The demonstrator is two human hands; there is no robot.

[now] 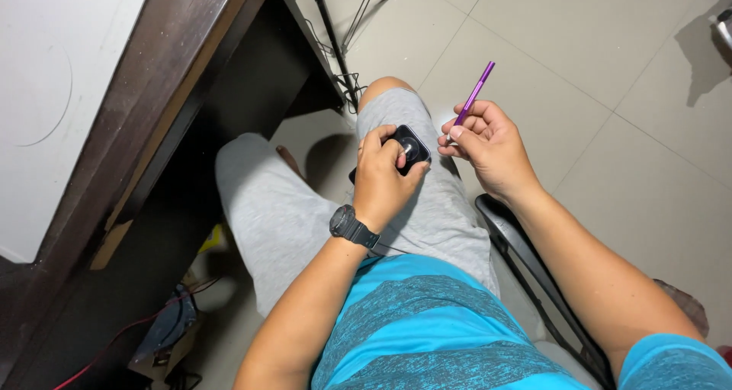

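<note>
- The left hand [381, 173] grips a small black device [412, 147] over the person's lap, thumb pressed on its face.
- The right hand [488, 146] pinches a purple tool [474, 96], tip just beside the device (not visibly touching).
- Judging by this, the tool work seems barely begun; nothing lies detached.

You have a small black square gadget [410, 147] over your knee, and a thin purple stick [474, 95] pointing up.

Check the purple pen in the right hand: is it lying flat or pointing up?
Pointing up. The purple pen slants up and away from the right hand, which pinches its lower end; the upper end sticks out free above the fingers.
</note>
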